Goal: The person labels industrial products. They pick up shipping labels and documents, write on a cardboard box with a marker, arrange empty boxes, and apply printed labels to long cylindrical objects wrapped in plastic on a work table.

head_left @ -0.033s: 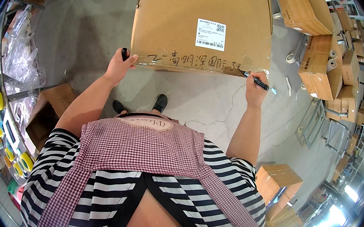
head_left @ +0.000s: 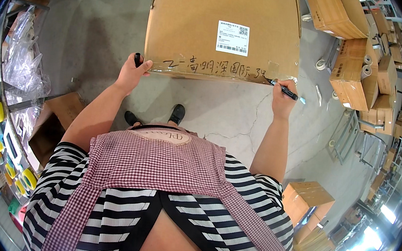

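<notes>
Diagonally aligned, the black marker (head_left: 289, 93) points tip-first up-left, toward the carton (head_left: 188, 20).

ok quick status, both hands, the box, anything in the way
Left hand at box edge, holding small black cap. Right hand gripping black marker, tip by handwriting's right end. Box labelled; nothing visible blocking marker.

The box (head_left: 187, 29) is cut off by the upper edge; the label (head_left: 233, 37) is mostly printed too small to be read.
</notes>
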### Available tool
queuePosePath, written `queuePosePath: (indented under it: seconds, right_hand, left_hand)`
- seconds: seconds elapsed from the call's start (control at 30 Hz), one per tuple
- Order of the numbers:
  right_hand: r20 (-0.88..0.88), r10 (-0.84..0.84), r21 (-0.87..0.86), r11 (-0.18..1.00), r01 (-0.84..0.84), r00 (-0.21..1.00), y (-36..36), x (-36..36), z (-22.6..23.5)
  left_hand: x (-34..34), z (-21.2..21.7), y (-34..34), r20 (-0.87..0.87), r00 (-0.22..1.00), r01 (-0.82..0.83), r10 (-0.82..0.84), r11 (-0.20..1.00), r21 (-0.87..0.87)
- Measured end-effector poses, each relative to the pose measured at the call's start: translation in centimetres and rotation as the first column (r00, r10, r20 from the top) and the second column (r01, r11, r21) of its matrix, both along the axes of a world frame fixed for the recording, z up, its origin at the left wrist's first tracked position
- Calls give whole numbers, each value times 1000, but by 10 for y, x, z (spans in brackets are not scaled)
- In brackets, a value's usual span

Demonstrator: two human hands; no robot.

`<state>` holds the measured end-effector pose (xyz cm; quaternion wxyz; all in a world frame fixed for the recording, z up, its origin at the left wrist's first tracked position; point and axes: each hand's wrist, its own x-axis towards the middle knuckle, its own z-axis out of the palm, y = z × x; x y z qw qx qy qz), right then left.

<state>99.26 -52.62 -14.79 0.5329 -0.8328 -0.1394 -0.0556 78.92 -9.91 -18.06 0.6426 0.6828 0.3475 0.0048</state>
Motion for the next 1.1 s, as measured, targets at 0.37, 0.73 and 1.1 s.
queuePosePath:
  seconds: [0.37,0.73,1.1]
  right_hand:
    - [10,-203,23,979,203,979,-21,22,22]
    - [-214,148,28,989,-145,966,-50,18,88]
    - [-117,499,541,757,-366,859,126,-125,145]
  left_hand:
    - [0,3,-3,-12,1000,-10,10,1000,12]
    - [6,23,-5,-83,994,86,-68,967,238]
    - [-7,165,-65,30,723,589,-690,639,495]
